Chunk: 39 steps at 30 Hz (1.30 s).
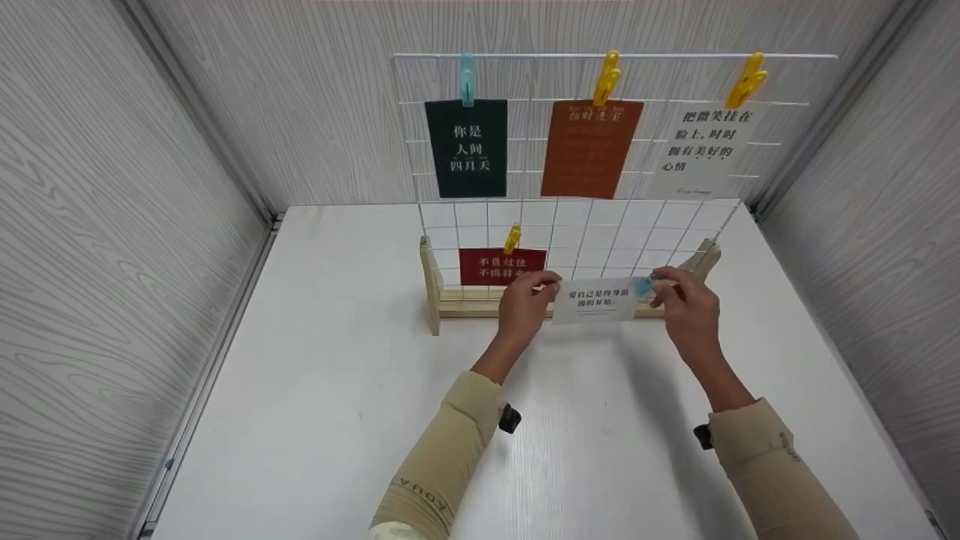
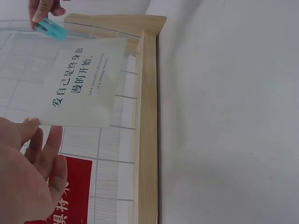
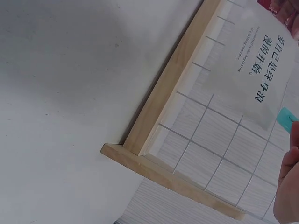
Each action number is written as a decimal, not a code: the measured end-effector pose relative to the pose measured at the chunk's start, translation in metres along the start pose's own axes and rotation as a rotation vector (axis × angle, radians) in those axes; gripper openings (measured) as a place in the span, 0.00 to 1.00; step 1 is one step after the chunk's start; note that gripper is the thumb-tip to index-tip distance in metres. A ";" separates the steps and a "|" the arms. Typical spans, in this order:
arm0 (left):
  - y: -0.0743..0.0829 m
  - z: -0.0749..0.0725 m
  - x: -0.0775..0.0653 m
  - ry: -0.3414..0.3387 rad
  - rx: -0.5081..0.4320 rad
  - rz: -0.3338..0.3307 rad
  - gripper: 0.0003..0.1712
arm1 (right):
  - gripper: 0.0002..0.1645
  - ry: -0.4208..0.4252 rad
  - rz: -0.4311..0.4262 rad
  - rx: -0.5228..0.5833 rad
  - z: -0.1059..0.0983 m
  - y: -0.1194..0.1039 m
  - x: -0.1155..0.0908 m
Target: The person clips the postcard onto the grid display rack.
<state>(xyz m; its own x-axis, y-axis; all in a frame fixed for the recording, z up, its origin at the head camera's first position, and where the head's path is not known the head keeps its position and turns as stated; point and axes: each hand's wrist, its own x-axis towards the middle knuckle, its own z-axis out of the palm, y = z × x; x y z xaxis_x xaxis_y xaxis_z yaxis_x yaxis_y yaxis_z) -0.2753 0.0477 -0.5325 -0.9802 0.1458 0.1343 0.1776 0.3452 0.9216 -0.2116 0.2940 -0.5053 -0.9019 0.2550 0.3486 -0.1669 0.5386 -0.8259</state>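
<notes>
A white card [image 1: 595,301] with printed dark lettering is held up in front of the lower part of a white wire grid rack [image 1: 592,232]. My left hand [image 1: 527,304] pinches the card's left corner between thumb and fingertips. At the card's other end, my right hand [image 1: 688,307] holds a light-blue clip [image 1: 643,286] between thumb and fingers. In the left wrist view the clip [image 2: 51,29] lies close by the card's upper corner. A red card [image 1: 495,264] hangs just behind my left hand, partly covered by it, under a yellow clip [image 1: 512,238].
Along the rack's upper part hang a dark green card [image 1: 471,176] under a blue clip [image 1: 467,79], an orange-brown card [image 1: 589,161] and another white card [image 1: 697,169] under yellow clips. A wooden stand [image 1: 430,289] carries the rack on a white table [image 1: 352,420]. Grey wood-grain panels [image 1: 112,225] enclose it.
</notes>
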 end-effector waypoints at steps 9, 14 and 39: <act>0.008 0.009 0.011 0.027 0.030 -0.003 0.09 | 0.09 0.119 -0.072 0.034 0.010 -0.007 0.018; 0.013 0.015 0.019 0.046 -0.011 0.025 0.09 | 0.09 0.153 -0.051 0.089 0.017 -0.010 0.028; 0.024 0.032 0.033 0.165 0.116 0.074 0.10 | 0.12 0.207 -0.073 0.219 0.039 -0.007 0.047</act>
<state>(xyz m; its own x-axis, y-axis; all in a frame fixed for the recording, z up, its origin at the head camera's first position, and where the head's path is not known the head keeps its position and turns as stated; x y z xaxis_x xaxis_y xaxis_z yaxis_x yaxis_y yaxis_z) -0.3009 0.0901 -0.5177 -0.9636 0.0245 0.2661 0.2489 0.4452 0.8601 -0.2684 0.2703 -0.5004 -0.7881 0.3919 0.4746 -0.3301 0.3817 -0.8633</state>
